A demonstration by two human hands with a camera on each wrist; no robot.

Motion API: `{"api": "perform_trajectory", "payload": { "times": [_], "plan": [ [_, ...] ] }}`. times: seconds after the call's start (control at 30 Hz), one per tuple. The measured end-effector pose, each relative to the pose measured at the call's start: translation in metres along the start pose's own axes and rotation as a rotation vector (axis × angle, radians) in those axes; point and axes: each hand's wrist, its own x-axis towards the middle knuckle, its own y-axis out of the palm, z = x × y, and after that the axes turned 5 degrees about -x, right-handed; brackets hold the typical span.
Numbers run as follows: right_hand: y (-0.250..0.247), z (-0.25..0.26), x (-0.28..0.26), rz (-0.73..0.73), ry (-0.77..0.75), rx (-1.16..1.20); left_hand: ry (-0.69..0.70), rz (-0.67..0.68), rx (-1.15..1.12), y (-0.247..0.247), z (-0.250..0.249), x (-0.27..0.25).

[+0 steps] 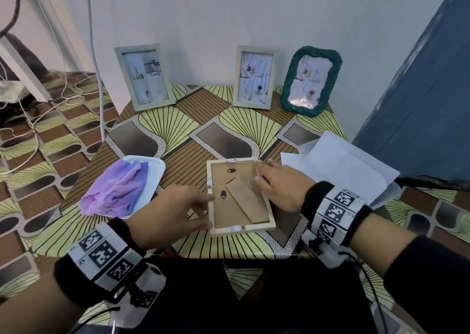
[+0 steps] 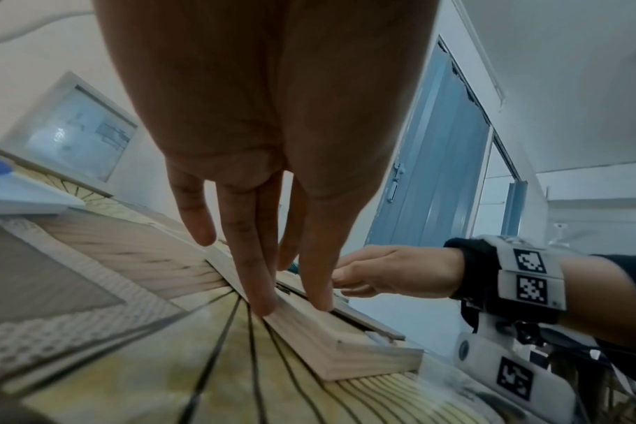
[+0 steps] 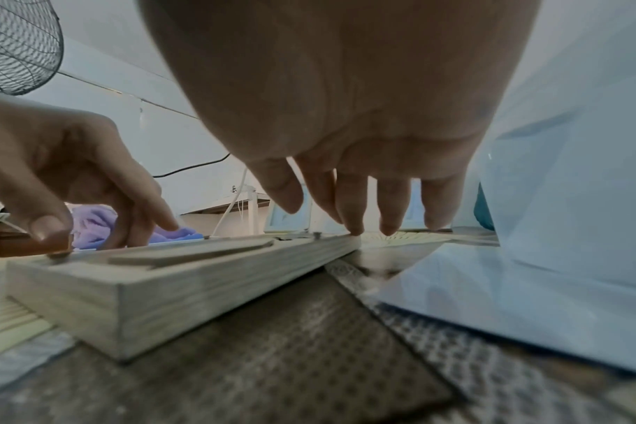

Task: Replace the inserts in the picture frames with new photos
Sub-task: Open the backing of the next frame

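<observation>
A pale wooden picture frame [image 1: 241,228] lies face down near the table's front edge, its brown backing board [image 1: 226,215] and folded stand flap [image 1: 248,201] facing up. My left hand [image 1: 195,206] is at the frame's left rail, with straight fingers [image 2: 265,295] pressing its outer edge and the thumb on the rail of the frame [image 2: 345,350]. My right hand [image 1: 269,178] rests its fingertips [image 3: 353,226] on the far end of the right rail of the frame [image 3: 186,292]. Neither hand holds anything loose. The frame's front and its insert are hidden.
Three framed pictures stand at the back: a pale frame [image 1: 145,77], a second pale frame [image 1: 254,76] and a green ornate frame [image 1: 309,81]. A white tray [image 1: 156,167] with a purple cloth [image 1: 119,188] lies left. White paper sheets [image 1: 343,165] lie right, beside a blue door [image 1: 419,91].
</observation>
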Motion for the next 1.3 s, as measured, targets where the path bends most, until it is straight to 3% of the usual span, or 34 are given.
{"api": "perform_trajectory", "payload": {
  "times": [0.23,0.37,0.53,0.63,0.7,0.83,1.3],
  "plan": [
    [0.008,-0.017,-0.017,0.014,-0.066,0.095,-0.005,0.066,-0.006,0.004,-0.002,0.018],
    [0.014,-0.023,-0.035,0.039,-0.144,0.123,0.004,0.172,0.165,0.0,-0.009,0.034],
    [0.016,-0.026,-0.052,0.057,-0.175,0.119,0.177,0.131,0.396,0.005,-0.023,0.055],
    [0.018,-0.027,-0.061,0.072,-0.176,0.074,0.317,0.217,0.561,0.013,-0.027,0.067],
    [0.021,-0.028,-0.066,0.078,-0.167,0.043,0.301,0.297,0.624,0.017,-0.026,0.073],
    [0.026,-0.027,-0.073,0.065,-0.14,0.016,0.314,0.367,0.52,0.015,-0.026,0.079],
    [0.027,-0.034,-0.058,0.03,-0.209,0.089,0.356,0.374,0.201,0.009,-0.031,0.088]
  ]
}}
